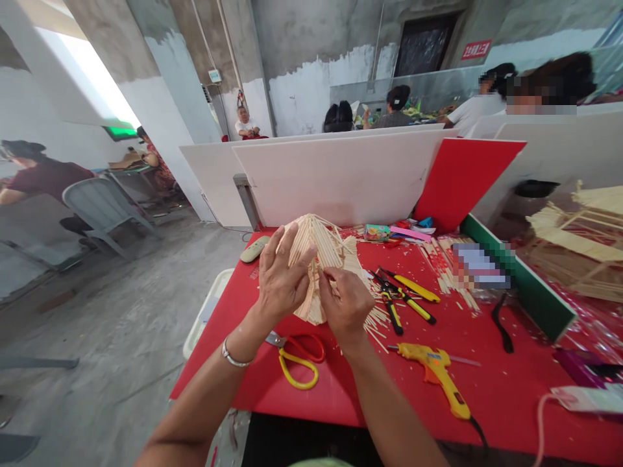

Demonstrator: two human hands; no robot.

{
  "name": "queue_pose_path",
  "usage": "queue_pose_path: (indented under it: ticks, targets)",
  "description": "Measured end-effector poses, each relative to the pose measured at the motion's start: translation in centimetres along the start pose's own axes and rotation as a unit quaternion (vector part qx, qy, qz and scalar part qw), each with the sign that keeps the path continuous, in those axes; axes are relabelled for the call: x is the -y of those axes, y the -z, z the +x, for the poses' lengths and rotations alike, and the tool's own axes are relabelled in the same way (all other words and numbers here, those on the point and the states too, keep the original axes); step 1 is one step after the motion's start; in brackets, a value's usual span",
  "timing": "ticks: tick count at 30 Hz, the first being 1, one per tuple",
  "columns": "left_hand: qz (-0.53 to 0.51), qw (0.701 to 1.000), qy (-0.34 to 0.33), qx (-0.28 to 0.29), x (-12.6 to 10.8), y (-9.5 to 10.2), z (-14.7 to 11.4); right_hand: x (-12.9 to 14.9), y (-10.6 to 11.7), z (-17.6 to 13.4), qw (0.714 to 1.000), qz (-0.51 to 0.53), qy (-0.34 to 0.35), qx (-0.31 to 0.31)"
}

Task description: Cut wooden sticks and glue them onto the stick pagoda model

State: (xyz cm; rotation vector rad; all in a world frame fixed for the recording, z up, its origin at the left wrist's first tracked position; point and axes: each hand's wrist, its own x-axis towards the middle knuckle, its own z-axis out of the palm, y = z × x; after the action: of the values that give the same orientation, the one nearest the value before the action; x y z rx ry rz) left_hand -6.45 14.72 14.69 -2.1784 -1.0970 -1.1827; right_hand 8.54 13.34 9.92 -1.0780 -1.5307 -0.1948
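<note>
Wooden model (329,248) between both hands (285,275) (348,301)

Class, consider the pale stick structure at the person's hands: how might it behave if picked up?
The stick structure probably feels light for its size, being built of thin pieces. Its sloping sides, with sticks set close together, may stay fairly stiff. However, such slender sticks look fragile and could snap if squeezed.

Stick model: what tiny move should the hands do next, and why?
Perhaps the left hand should gently steady the stick model: it looks open there, while the right hand, fingers bent, is close against the model's near side.
</note>
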Motion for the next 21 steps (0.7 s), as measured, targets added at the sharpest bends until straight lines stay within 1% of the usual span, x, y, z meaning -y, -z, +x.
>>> queue_pose_path:
  ticks: [16,21]
  targets:
    - [-0.003,1.000,0.001,-0.002,-0.27,0.08,-0.20,-0.36,-0.16,-0.35,0.999,0.028,0.024,-0.029]
    - [0.000,1.000,-0.001,0.004,-0.30,0.22,-0.24,-0.41,-0.19,-0.36,0.999,0.038,0.027,-0.029]
